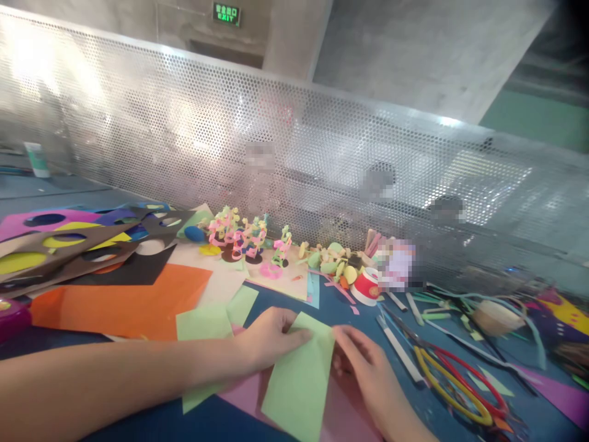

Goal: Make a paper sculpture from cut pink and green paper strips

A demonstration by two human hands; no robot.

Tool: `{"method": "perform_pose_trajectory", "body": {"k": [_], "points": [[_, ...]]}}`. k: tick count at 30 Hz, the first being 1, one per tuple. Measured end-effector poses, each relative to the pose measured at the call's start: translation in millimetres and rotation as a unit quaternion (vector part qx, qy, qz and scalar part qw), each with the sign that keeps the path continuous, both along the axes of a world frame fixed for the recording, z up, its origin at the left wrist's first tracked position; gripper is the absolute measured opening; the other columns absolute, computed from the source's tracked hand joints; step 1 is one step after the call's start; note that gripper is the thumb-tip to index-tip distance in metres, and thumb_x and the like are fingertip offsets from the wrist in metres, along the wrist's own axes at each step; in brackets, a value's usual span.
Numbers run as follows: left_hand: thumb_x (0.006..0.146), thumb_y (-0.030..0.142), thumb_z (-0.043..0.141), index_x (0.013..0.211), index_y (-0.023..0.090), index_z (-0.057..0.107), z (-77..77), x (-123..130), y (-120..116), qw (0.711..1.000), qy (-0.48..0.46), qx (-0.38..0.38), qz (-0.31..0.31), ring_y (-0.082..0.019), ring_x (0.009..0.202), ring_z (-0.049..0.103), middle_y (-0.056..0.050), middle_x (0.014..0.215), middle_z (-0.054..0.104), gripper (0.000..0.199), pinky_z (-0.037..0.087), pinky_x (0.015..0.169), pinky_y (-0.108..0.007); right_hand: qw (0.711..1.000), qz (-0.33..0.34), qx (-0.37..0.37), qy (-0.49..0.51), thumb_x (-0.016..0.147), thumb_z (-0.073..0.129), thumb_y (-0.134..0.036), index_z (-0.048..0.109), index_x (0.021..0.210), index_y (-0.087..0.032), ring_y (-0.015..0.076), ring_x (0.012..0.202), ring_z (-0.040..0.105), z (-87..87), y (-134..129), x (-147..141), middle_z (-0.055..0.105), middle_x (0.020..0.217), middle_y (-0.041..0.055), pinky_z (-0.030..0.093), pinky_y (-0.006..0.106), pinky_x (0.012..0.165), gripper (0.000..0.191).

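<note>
A light green sheet of paper (299,380) is held up between both hands, tilted over the table. My left hand (271,337) grips its upper left edge, thumb on top and fingers behind. The fingertips of my right hand (361,362) pinch its upper right corner. Beneath it lies a pink sheet (347,411). Other light green paper (202,322) rests under and beside my left forearm. To the right of my right hand are scissors (460,380) with red and yellow handles, and a white strip-like tool (402,350).
Orange paper (124,301) and coloured sheets with round holes (87,245) spread at left. Small pink and green paper figures (248,236) stand at the back, beside a red and white paper cup (367,287). Paper scraps and strips litter the right. A perforated metal screen (184,135) bounds the table.
</note>
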State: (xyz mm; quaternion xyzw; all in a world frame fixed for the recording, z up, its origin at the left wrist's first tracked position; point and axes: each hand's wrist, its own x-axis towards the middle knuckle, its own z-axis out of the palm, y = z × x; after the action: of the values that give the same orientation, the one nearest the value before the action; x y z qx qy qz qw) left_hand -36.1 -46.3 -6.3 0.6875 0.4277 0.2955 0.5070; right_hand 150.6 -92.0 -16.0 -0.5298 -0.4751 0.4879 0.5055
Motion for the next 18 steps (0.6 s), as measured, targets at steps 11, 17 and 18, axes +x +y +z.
{"method": "perform_pose_trajectory", "body": {"k": [11,17,18], "points": [[0.074,0.047,0.056,0.08,0.012,0.062,4.4,-0.1,-4.6,0.994,-0.067,-0.072,-0.049,-0.021,0.067,0.063,-0.007,0.077,0.068,0.035,0.046,0.057,-0.027,1.0,0.024,-0.002,0.004,0.078,0.061,-0.046,0.062,0.073,-0.016,0.0091,0.052,0.043,8.3,-0.9,1.3,0.051,0.054,-0.0026,0.033,0.02,0.05,0.03],[0.072,0.05,0.057,0.082,0.012,0.062,6.6,1.1,-5.5,0.994,-0.067,-0.081,-0.034,-0.02,0.065,0.062,-0.007,0.075,0.067,0.04,0.045,0.054,-0.026,1.0,0.004,0.019,-0.001,0.074,0.066,-0.043,0.062,0.074,-0.016,0.008,0.053,0.042,3.0,3.9,3.6,0.051,0.057,-0.0037,0.033,0.02,0.05,0.027],[0.072,0.05,0.057,0.083,0.012,0.063,6.9,1.1,-5.9,0.995,-0.064,-0.075,-0.029,-0.019,0.065,0.062,-0.006,0.075,0.067,0.04,0.045,0.054,-0.026,1.0,0.01,0.019,-0.007,0.074,0.066,-0.042,0.063,0.075,-0.016,0.0079,0.052,0.042,2.6,4.1,4.1,0.052,0.057,-0.0038,0.033,0.02,0.05,0.026]]}}
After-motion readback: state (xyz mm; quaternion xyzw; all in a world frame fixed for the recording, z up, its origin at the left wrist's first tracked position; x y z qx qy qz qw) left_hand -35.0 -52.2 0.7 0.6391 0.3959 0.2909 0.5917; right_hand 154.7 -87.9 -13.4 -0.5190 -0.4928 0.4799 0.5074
